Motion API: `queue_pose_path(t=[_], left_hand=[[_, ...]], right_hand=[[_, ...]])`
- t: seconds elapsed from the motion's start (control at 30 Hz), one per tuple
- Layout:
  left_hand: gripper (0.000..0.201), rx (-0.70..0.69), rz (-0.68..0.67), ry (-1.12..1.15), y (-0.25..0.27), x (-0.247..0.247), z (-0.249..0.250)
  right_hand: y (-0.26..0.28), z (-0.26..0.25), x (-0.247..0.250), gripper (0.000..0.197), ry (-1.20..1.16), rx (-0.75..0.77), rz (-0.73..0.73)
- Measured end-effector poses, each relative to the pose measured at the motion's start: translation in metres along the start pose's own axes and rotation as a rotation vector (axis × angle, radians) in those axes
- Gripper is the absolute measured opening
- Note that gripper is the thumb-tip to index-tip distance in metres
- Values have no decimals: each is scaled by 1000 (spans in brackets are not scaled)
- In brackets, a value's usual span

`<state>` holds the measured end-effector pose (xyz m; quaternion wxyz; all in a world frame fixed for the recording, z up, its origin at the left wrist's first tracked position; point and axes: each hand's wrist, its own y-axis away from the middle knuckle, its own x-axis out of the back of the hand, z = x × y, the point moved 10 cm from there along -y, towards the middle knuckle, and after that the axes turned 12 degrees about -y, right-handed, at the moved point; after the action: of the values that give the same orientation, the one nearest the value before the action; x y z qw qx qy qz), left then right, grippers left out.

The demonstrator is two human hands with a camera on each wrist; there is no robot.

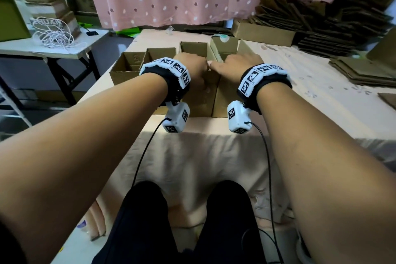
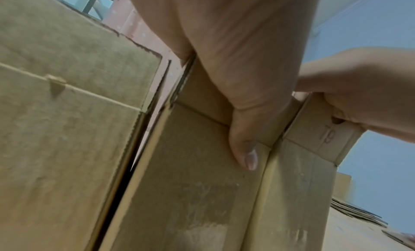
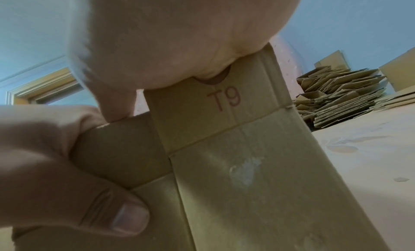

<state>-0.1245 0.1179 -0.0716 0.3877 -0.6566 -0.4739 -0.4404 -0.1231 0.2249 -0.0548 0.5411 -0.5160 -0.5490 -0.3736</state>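
Cardboard box (image 1: 204,103) is standing on the table (image 1: 300,103) just in front of the open boxes (image 1: 132,64), the left hand (image 1: 192,66) gripping its top edge and the right hand (image 1: 235,63) clasping its T9 flap (image 3: 224,104), seemingly folding the top shut.

Fingers of left hand (image 1: 194,70) and right hand (image 1: 234,64) hidden inside box (image 1: 221,100).

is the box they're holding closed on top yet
Not closed. The T9 flap of the box stands straight up under the right hand; the left hand grips the front flap, also raised.
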Motion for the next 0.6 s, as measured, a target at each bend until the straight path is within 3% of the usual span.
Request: queue_pose_path(t=[0.43,0.6], left_hand=[[43,-40,-2,-17,5,4,5],[42,-86,45,-65,4,10,4]], right_hand=[[-2,-4,2,67,10,-3,-1],[-5,-3,3,83,-30,-34,-3]])
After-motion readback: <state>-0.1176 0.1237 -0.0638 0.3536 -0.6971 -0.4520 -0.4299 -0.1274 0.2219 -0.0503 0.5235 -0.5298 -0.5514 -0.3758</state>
